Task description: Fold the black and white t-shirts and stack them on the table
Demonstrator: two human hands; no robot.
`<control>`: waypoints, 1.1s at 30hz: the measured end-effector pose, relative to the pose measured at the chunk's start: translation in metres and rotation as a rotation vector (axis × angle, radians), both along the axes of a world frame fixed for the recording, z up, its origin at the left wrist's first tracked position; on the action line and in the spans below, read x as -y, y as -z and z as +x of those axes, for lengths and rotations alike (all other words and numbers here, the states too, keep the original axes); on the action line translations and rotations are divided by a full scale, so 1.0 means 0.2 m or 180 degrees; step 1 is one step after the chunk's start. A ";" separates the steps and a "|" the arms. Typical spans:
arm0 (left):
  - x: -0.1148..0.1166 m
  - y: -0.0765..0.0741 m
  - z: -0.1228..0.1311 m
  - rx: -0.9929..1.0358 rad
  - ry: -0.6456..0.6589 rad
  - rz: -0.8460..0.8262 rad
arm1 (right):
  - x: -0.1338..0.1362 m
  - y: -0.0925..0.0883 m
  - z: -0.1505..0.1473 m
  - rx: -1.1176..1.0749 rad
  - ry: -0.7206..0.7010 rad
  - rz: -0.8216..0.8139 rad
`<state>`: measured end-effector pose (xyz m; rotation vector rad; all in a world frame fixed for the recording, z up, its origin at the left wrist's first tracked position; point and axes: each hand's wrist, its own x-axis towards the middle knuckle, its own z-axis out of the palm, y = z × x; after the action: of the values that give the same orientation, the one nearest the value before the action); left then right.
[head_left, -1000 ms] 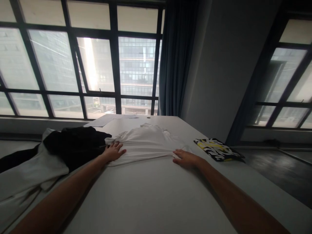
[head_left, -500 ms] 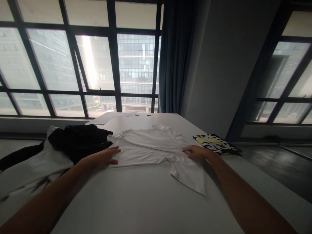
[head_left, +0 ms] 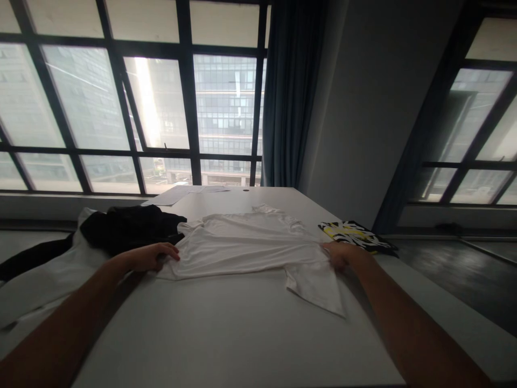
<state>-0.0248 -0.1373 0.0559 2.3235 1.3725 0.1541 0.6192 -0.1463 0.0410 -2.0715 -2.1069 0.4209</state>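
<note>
A white short-sleeved shirt [head_left: 242, 245] lies spread sideways on a white table [head_left: 242, 328], with one sleeve pointing toward me at the right. My left hand [head_left: 155, 257] is closed on the shirt's hem at its left end, fingers bent over the cloth. At the other end, my right hand [head_left: 341, 255] grips the shirt near the collar and shoulder; its fingertips are partly hidden. Between the hands the fabric is stretched with long shallow creases.
Black clothing [head_left: 129, 229] and white clothing [head_left: 44, 285] are heaped at the left. A folded black, white and yellow garment [head_left: 355, 235] sits at the right edge. Paper sheets [head_left: 169, 196] rest at the far end, before the windows.
My hands have moved farther apart, the left outward to the left and the right slightly right. Both have closed on the shirt, whose near edge is now straighter and more stretched.
</note>
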 end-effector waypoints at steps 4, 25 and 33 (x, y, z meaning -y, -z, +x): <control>-0.01 0.02 0.06 0.0043 0.0091 0.0271 | 0.05 -0.04 -0.15 0.0127 -0.0458 -0.0212; 0.09 -0.13 0.02 0.1347 -0.0473 -0.0570 | 0.19 -0.24 -0.22 -0.1583 -0.1053 -0.0824; -0.05 0.03 0.01 0.1548 -0.1714 -0.0036 | -0.01 -0.02 -0.19 -0.1409 0.0512 0.0498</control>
<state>-0.0225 -0.1263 0.0493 1.6879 1.6706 0.8081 0.5808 -0.1435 0.0447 -1.8358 -1.6522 0.6046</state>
